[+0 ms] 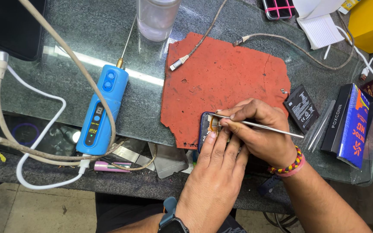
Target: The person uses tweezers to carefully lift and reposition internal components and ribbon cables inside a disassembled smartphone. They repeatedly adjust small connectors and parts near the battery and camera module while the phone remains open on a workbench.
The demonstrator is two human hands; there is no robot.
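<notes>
A small phone repair workshop, to judge by the counter: a glass-topped bench (87, 39) carries a worn red work mat (225, 73); a blue handheld electric tool (100, 114) lies among loose charging cables (31, 112); a bare phone battery (301, 108) and boxed spare parts (350, 125) sit to one side; an opened phone (206, 129) rests on the mat's edge

A: Count, head view?
B: Two hands (221, 172) (260, 129), one phone (206, 129), one red mat (221, 82).
A: Toward nine o'clock?
B: One blue tool (100, 112). At three: one battery (302, 108), one box (350, 123). At twelve: one cup (156, 17).
</notes>
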